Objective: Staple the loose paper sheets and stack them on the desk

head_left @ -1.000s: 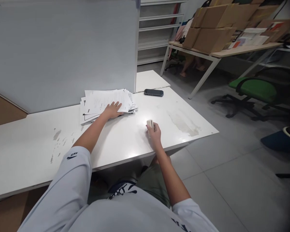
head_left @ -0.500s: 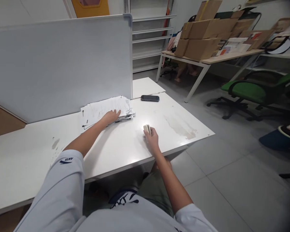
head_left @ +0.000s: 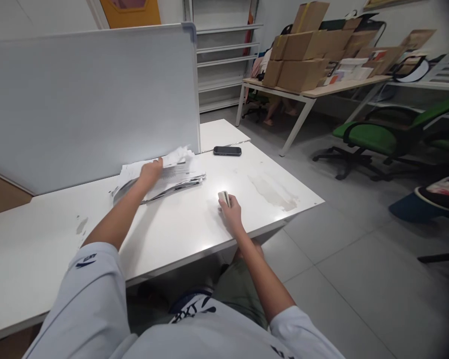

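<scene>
My left hand [head_left: 151, 172] is closed on the upper sheets of a pile of printed papers [head_left: 183, 178], at the foot of the white partition. Those sheets are lifted and bent, and part of the pile is hidden beneath the hand. To the right, just above the table's front part, my right hand [head_left: 232, 212] grips a small off-white stapler [head_left: 223, 198]; its two halves show with a dark gap between them. Fingers cover its lower end.
A black phone [head_left: 227, 151] lies behind the papers on the white table [head_left: 179, 239]. The partition [head_left: 97, 104] closes off the back. Cardboard boxes [head_left: 303, 75] are stacked on another table, with a green chair [head_left: 374, 137] on the right. A person sits behind the boxes.
My left hand has moved left and back across the pile, lifting and bending the top sheets. My right hand keeps the stapler in nearly the same place. The view has shifted slightly right.
</scene>
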Tool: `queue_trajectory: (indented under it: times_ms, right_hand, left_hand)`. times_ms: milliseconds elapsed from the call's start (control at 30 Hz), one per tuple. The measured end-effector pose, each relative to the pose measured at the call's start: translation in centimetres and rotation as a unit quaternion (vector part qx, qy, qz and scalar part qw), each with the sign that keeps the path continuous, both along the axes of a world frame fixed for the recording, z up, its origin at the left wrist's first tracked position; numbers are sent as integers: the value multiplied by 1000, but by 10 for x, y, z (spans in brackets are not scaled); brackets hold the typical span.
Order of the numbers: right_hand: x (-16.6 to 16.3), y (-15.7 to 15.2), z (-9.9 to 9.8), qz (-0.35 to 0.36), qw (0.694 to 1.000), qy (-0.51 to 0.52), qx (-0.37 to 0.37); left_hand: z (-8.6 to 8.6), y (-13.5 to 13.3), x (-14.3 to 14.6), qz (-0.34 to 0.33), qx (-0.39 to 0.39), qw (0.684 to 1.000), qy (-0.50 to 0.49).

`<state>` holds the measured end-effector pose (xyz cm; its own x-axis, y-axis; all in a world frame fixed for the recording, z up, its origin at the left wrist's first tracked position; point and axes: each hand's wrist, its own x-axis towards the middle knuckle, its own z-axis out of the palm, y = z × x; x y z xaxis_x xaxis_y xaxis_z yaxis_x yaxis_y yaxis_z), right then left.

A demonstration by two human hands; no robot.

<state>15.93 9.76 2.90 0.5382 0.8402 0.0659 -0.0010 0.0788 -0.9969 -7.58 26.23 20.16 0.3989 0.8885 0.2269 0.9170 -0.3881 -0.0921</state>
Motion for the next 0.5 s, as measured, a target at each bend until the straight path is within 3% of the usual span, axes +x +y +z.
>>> queue_trajectory:
  times_ms: [167, 300, 400, 500]
  right_hand:
    - [1, -5, 2, -5, 1000, 9, -10]
    - [3, -12, 1, -5, 1000, 24, -14]
    - [5, -14, -6, -8, 999, 33, -16]
    - [8, -13, -15, -21, 1000, 21, -7]
  left_hand:
    - [49, -10, -64, 111, 47, 992, 30]
    - [74, -50, -131, 155, 83, 984, 14]
    - [59, -111, -169, 196, 86, 977, 8]
    - [6, -186, -179, 192, 80, 978, -6]
